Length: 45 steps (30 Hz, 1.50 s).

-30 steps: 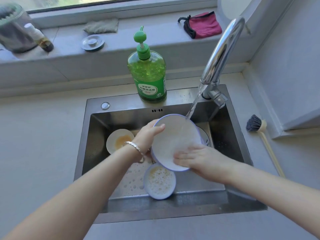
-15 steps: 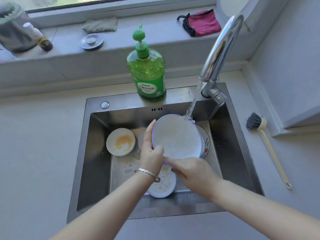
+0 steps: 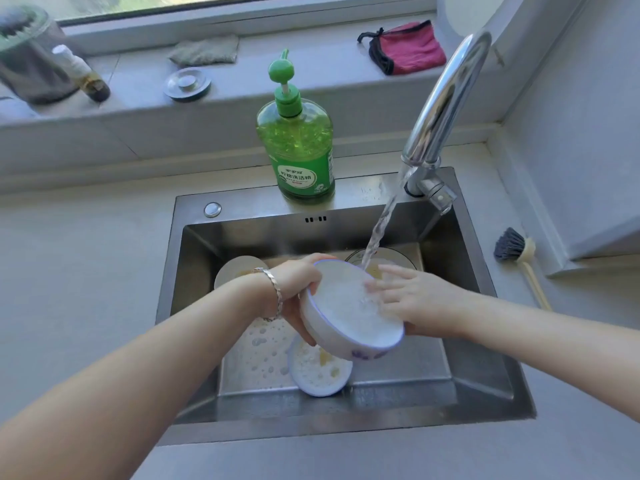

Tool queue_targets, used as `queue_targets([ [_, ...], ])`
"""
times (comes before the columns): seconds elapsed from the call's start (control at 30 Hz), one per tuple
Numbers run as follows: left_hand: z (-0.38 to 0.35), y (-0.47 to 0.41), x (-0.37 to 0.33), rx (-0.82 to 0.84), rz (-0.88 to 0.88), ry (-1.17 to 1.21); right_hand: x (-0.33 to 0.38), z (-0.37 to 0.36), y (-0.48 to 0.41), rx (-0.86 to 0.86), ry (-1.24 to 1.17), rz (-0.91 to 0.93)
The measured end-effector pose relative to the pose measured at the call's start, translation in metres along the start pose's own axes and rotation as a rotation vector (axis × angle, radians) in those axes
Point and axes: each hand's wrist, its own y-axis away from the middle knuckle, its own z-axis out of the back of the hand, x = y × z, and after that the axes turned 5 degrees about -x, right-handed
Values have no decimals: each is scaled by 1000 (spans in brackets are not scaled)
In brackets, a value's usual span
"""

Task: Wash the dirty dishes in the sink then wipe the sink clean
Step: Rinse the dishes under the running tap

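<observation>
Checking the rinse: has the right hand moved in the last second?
Yes. The right hand has moved away from the sink front rim toward the faucet; its fingers now lie in the bowl beside the stream.

Brushed-steel sink point(image 3: 194, 237), mirror-bright chrome tap point(image 3: 446, 98), glossy white ceramic bowl point(image 3: 346, 306), translucent green plastic soap bottle point(image 3: 294, 147)
</observation>
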Motion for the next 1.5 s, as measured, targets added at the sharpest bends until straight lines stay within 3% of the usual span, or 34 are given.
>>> queue_targets([
  [0.1,9,-10,4,-34,150,35,24,1,11,67,-547,-375],
  [0.2,16,-10,2,13,279,-88,44,-6,12,3,-890,-657],
  [0.3,29,-8,-1,26,399,-219,66,-14,-3,-9,-1141,-816],
  [0.4,46,-5,3,-42,452,-321,81,-26,-24,-11,-1267,-860],
  [0.57,74,8,34,-144,399,-275,95,-46,-52,66,-1119,-780],
  [0.73,82,3,102,-334,56,-100,102,-71,-58,44,-878,-710],
  [0.83,84,-16,145,-505,-40,73,101,-88,-50,-15,-838,-927],
  [0.93,83,-46,177,-617,-23,178,99,-114,-38,92,-817,-1171],
  [1.07,86,-83,200,-603,-1,74,94,-146,-24,295,-728,-1384],
  [1.2,95,-114,218,-549,33,42,91,-172,-25,468,-576,-1465],
  [1.3,101,-128,228,-506,35,2,89,-192,-27,618,-618,-1498],
  [1.5,116,-150,246,-520,-6,-342,75,-221,-34,637,-780,-1518],
])
